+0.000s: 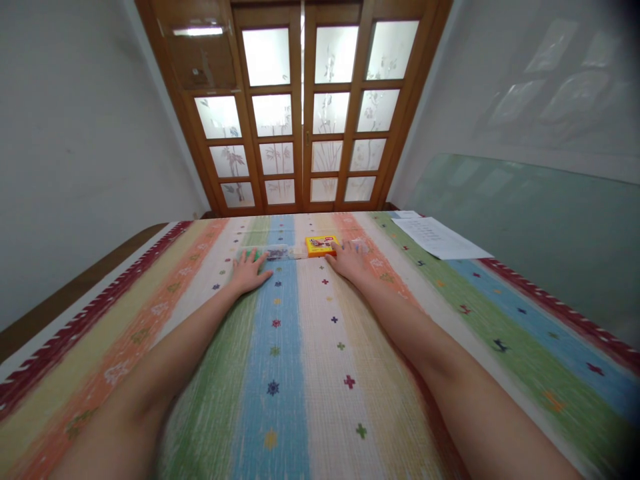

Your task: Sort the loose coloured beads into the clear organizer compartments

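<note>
Both arms reach far forward over a table with a striped cloth (320,333). My left hand (249,272) has its fingers spread, at the near edge of a clear plastic item (277,253) with something green at its left end. To the right lies a small yellow-orange box (320,246) with printing on top. My right hand (351,261) rests open at the box's right side, thumb close to its near corner. Beyond the right fingers shows part of another clear item, mostly covered, whose kind I cannot make out.
Printed white sheets (437,238) lie at the table's far right. Behind the table stand wooden doors with frosted panes (333,110). A pale green glass panel (530,220) leans along the right wall, and a brown wooden edge (85,273) shows at left.
</note>
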The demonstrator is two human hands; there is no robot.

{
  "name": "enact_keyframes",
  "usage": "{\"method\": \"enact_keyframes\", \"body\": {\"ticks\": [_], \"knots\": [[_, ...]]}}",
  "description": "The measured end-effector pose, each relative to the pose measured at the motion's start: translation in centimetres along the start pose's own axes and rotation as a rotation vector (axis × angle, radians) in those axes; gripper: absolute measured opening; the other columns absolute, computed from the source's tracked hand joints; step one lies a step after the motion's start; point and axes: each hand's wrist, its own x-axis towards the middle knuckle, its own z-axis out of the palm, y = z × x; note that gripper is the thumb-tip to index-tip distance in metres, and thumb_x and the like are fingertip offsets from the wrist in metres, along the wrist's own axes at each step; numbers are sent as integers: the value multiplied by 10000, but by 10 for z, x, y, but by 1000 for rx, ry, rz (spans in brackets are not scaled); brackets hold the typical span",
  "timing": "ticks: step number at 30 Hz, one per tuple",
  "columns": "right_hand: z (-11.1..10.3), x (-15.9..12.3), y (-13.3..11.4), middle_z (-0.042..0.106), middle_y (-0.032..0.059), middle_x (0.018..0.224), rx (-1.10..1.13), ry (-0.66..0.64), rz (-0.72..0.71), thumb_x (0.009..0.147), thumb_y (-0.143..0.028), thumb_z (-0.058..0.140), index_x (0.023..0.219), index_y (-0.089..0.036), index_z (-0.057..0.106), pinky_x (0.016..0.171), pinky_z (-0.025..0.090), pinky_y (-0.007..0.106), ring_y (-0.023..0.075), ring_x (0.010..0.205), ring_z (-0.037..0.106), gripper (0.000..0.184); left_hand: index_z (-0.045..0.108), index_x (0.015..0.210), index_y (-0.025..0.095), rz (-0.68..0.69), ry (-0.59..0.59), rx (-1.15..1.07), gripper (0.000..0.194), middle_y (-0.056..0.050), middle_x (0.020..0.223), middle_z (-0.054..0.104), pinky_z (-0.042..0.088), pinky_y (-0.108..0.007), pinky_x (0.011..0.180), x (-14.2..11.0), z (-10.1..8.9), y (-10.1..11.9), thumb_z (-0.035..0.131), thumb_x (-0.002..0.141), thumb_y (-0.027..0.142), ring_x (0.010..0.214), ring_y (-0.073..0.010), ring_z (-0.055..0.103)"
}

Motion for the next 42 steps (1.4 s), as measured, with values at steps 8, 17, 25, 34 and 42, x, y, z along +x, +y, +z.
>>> {"method": "enact_keyframes", "body": {"ticks": [8, 17, 25, 34, 42], "knots": [[3, 6, 5, 445, 242, 1541, -7, -27, 92, 942, -716, 531, 1515, -202, 498, 1181, 152, 664, 425, 1457, 325, 770, 286, 1658, 400, 4, -8, -23, 865, -103, 1762, 153, 126, -779, 1189, 16, 6, 22, 432, 914, 817, 1599, -496, 61], [8, 25, 58, 447, 235, 1560, -45, -41, 135, 983, -652, 488, 1514, -204, 511, 1182, 162, 669, 405, 1471, 318, 696, 283, 1659, 388, 40, -47, -54, 878, -92, 1769, 111, 86, -779, 1192, 63, 19, 66, 460, 900, 793, 1598, -504, 28], [5, 27, 85, 362, 258, 1618, -57, -34, 200, 986, -665, 483, 1523, -168, 508, 1187, 145, 683, 429, 1512, 253, 732, 236, 1673, 382, 81, -117, -84, 926, -104, 1771, 56, 62, -792, 1185, 88, 22, 91, 448, 885, 820, 1604, -490, -1], [-6, -4, 40, 359, 174, 1652, -45, 35, -71, 1039, -568, 440, 1576, -267, 448, 1215, 190, 604, 382, 1530, 260, 616, 239, 1678, 348, 173, -115, -93, 878, -102, 1772, 51, 101, -705, 1240, 75, 18, 80, 441, 933, 766, 1621, -433, -3], [2, 5, 25, 206, 161, 1734, -28, -156, -105, 1036, -664, 374, 1644, -245, 331, 1250, 132, 638, 380, 1602, 127, 740, 223, 1675, 373, 162, -101, -57, 872, -89, 1774, 62, 102, -710, 1242, 78, 21, 85, 454, 926, 757, 1624, -418, -8]]}}
